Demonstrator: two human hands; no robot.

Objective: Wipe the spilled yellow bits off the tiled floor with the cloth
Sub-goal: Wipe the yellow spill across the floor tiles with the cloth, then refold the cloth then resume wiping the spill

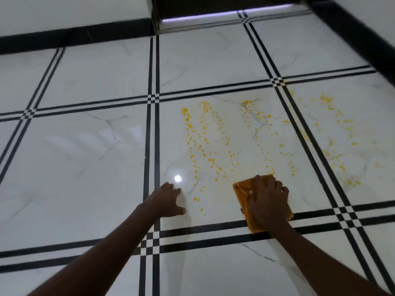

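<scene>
Yellow bits (205, 144) lie scattered in streaks over a glossy white marble tile, and more yellow bits (333, 135) spread across the tile to its right. My right hand (267, 201) presses flat on a folded orange cloth (241, 193) at the near edge of the spill, close to the black grout stripes. My left hand (168, 199) rests on the floor with fingers spread, holding nothing, just left of the nearest bits.
The tiled floor (85, 167) has double black border stripes between tiles. A black skirting (74, 37) runs along the far wall, and another along the right wall (363, 39). A dark step or doorway with a lit strip (224, 16) is at the far middle.
</scene>
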